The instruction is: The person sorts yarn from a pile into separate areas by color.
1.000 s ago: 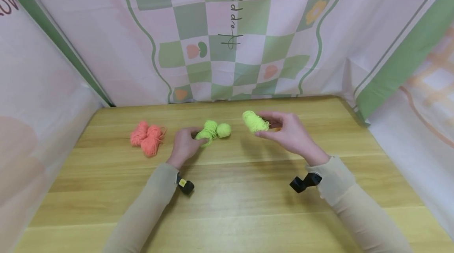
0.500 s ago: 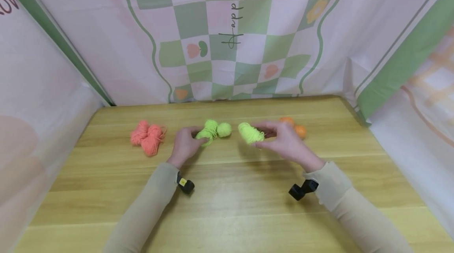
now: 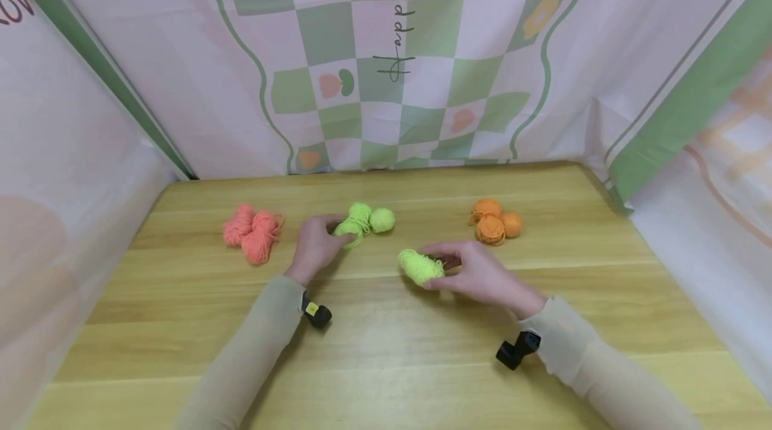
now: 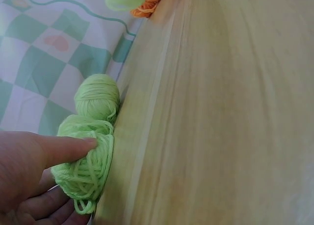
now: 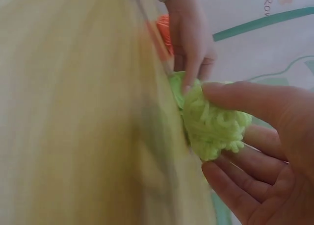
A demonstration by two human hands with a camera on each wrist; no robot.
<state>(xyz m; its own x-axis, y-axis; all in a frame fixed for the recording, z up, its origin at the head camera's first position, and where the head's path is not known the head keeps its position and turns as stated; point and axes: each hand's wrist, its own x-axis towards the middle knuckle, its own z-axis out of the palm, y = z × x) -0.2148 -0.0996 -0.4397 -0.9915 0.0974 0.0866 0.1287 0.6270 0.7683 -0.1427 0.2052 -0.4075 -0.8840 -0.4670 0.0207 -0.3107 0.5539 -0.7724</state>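
In the head view my left hand point(image 3: 315, 247) grips a lime-green yarn ball point(image 3: 348, 230) that sits on the wooden table. Its thumb lies across the loose strands in the left wrist view. Beside it are another green yarn ball point(image 3: 360, 213) and a smaller round one point(image 3: 382, 220). My right hand point(image 3: 479, 274) holds a yellow-green yarn ball point(image 3: 418, 266) between thumb and fingers, nearer to me and right of the green group. Shaggy strands of that ball point(image 5: 216, 122) show in the right wrist view. Whether it touches the table I cannot tell.
Coral yarn balls point(image 3: 250, 234) lie together at the left of the table point(image 3: 386, 363). A cluster of orange yarn balls point(image 3: 490, 224) sits at the right, beyond my right hand. A patterned curtain point(image 3: 386, 82) hangs along the table's back edge.
My right hand has come down and toward me with the yellow-green yarn ball, uncovering the orange yarn balls behind it. The left hand has stayed in place on its yarn.
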